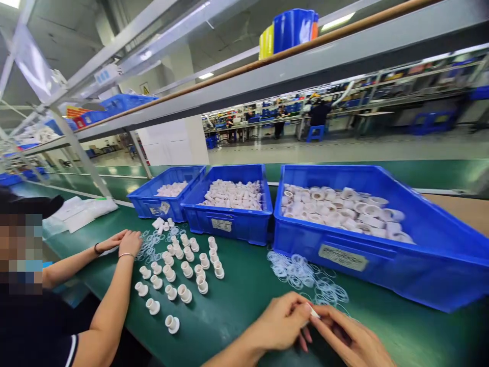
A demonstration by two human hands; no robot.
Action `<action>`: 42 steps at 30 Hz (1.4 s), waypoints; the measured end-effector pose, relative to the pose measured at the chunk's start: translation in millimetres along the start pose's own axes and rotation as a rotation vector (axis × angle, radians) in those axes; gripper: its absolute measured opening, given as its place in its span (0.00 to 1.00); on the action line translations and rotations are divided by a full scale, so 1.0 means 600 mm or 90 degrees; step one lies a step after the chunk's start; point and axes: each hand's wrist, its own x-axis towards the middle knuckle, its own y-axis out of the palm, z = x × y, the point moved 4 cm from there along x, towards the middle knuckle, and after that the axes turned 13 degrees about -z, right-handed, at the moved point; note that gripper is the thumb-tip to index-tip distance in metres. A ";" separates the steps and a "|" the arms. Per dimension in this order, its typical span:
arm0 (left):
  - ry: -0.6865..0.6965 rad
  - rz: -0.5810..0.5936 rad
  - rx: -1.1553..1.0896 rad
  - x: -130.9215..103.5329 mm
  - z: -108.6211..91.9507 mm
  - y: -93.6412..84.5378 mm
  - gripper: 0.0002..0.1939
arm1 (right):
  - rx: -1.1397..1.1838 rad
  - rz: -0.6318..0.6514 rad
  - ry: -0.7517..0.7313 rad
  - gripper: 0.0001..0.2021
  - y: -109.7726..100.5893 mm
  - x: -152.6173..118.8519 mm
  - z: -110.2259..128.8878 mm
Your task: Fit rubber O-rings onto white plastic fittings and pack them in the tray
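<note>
My left hand [280, 321] and my right hand [349, 334] meet at the front right of the green table. Between their fingertips they pinch a small white plastic piece [314, 311]; most of it is hidden by the fingers. Just beyond my hands lies a loose heap of thin, pale blue rings [301, 272]. Several white flanged plastic fittings [185, 294] stand in loose rows on the table, left of my left hand.
Three blue bins, the right one [382, 255], the middle one [225, 227] and the left one [168, 204], hold white plastic parts. A co-worker [103, 311] sits at the left, hands near more rings. A shelf [237, 84] crosses above the bins.
</note>
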 end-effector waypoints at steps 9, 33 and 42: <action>0.057 -0.136 -0.104 0.022 -0.021 -0.057 0.35 | -0.165 -0.072 0.016 0.17 -0.041 0.014 0.007; 0.027 0.068 -0.088 -0.008 -0.031 -0.019 0.33 | 0.016 -0.057 0.114 0.18 -0.034 0.009 0.020; 0.060 0.023 -0.013 -0.012 -0.043 -0.026 0.25 | 0.084 0.062 0.098 0.20 -0.026 0.002 0.053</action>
